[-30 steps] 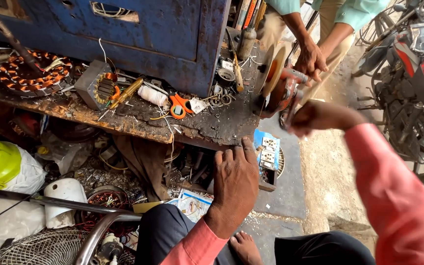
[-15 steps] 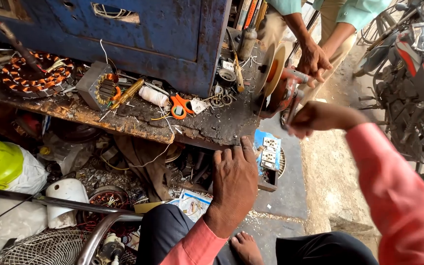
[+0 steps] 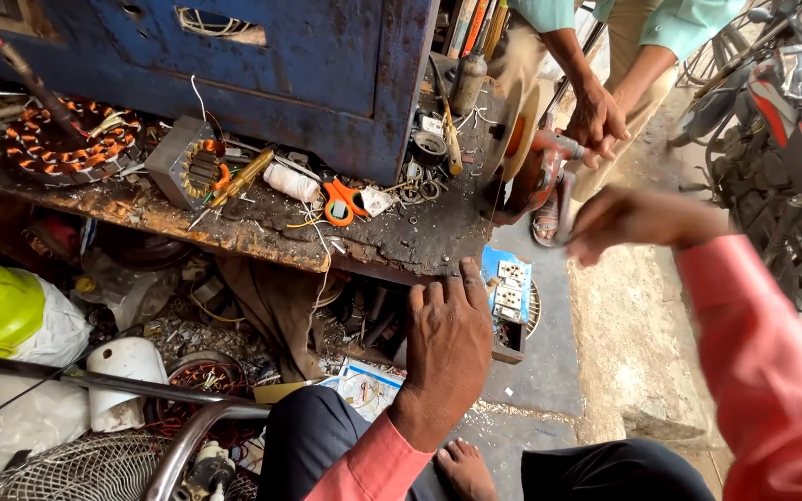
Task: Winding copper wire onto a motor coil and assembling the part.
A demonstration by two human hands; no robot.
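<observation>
Head view, left hand (image 3: 447, 348) on worn workbench (image 3: 262, 227), cluttered workshop

right hand (image 3: 619, 221) motion-blurred, its grip unreadable, co-worker (image 3: 605, 56) cropped above the chest, motorcycle (image 3: 791, 139) cut off

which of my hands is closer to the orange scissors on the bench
Left. The left hand grips the bench edge just below and right of the scissors; the right hand is farther right, by the grinder.
</observation>
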